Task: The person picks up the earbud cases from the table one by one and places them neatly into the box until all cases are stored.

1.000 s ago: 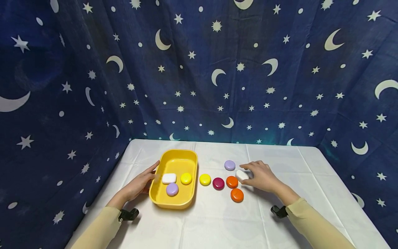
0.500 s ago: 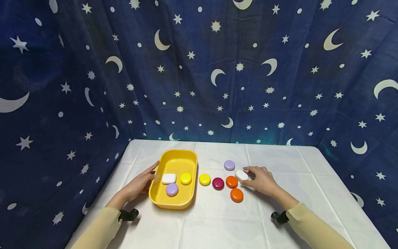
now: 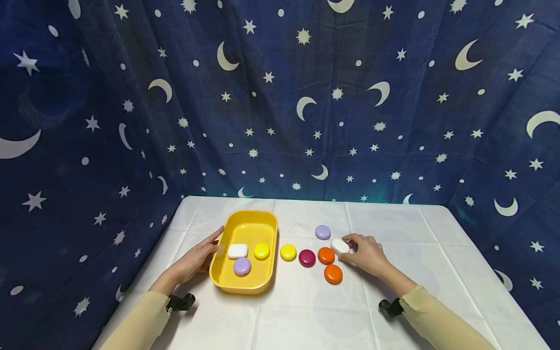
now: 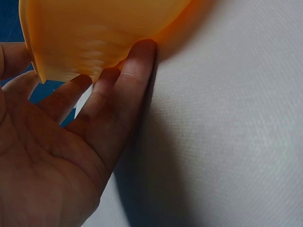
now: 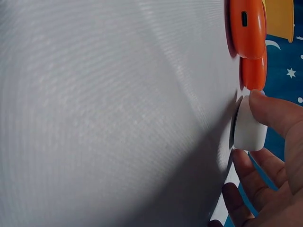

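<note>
A white rounded disc (image 3: 340, 246) lies on the cloth-covered table, and my right hand (image 3: 367, 253) pinches it between thumb and fingers. In the right wrist view the thumb presses one side of the white disc (image 5: 251, 124) while fingertips meet the opposite side. My left hand (image 3: 197, 257) rests against the left side of a yellow tray (image 3: 247, 216), its fingers extended along the outer wall, as the left wrist view also shows. Inside the tray are a white rectangular piece (image 3: 237, 251), a yellow disc (image 3: 261, 251) and a lilac disc (image 3: 242, 266).
Left of the right hand lie two orange discs (image 3: 333, 274), a dark red disc (image 3: 307, 258) and a yellow disc (image 3: 288, 252). Another lilac disc (image 3: 323, 232) sits farther back. A blue curtain (image 3: 280, 121) with moons and stars surrounds the white table (image 3: 306, 321).
My right hand's fingers have drawn in on the white disc, which stays in about the same spot. The left hand and tray have not moved.
</note>
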{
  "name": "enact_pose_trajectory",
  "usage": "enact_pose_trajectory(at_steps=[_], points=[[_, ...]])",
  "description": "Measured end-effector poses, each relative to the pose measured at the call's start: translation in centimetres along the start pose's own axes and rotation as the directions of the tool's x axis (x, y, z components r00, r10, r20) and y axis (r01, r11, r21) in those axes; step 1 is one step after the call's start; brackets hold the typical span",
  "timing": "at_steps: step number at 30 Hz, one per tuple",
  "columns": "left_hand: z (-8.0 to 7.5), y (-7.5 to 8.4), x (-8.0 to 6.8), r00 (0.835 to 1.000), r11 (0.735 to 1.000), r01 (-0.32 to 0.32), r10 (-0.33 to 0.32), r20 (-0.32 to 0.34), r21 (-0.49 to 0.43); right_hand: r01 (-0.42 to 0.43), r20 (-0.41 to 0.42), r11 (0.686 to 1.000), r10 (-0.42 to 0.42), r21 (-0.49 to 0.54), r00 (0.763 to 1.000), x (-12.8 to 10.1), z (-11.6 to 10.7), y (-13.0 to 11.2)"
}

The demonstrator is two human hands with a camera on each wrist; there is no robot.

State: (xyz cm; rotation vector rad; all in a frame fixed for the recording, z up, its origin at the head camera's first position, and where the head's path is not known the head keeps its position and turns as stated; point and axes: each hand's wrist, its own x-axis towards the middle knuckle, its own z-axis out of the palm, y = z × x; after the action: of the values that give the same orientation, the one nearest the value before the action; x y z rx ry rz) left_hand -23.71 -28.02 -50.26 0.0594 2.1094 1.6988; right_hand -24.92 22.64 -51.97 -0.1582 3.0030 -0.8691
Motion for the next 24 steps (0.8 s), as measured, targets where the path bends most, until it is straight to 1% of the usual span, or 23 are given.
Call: enact_pose_trajectory(at_steps=[10, 24], points=[[0.04, 0.04, 0.07, 1.0, 1.0, -0.004, 0.004, -0.001, 0.004, -0.015, -0.009, 1.0, 0.015, 0.022, 1.0, 0.29, 0.1, 0.23], [-0.01, 0.07, -0.04, 1.0, 1.0, 0.001, -0.001, 0.005, 0.002, 0.016, -0.016, 1.0, -0.016, 0.005, 1.0, 0.51, 0.4, 0.32]])
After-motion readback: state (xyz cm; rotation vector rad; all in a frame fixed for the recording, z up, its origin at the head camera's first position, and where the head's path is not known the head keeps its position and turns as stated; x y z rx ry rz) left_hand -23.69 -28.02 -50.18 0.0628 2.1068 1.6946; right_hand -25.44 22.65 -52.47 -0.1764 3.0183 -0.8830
